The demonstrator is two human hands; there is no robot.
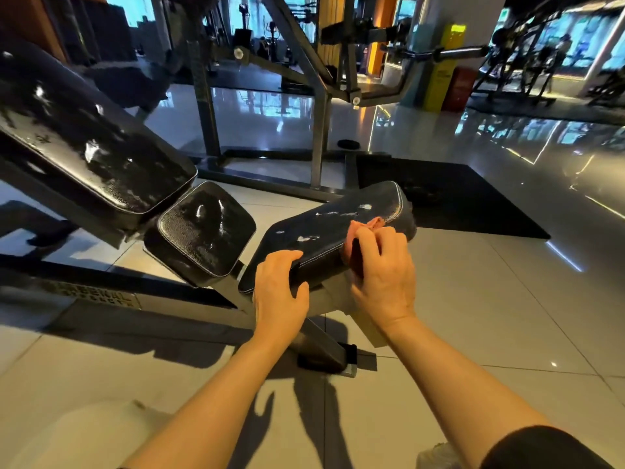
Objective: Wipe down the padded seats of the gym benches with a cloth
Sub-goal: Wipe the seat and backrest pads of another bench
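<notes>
A black padded bench pad (334, 225) lies tilted in the middle of the view, with pale streaks on its top. My left hand (280, 289) grips its near corner, fingers curled over the edge. My right hand (382, 269) holds a crumpled pink cloth (358, 228) against the pad's right side. Most of the cloth is hidden under my fingers. To the left sit a small black seat pad (206, 231) and a long inclined back pad (84, 140), both glistening with wet patches.
The bench's dark metal frame (321, 346) stands on pale floor tiles below my hands. A grey machine frame (321, 130) rises behind the pads. A black floor mat (449, 198) lies to the right. More gym machines stand at the far right.
</notes>
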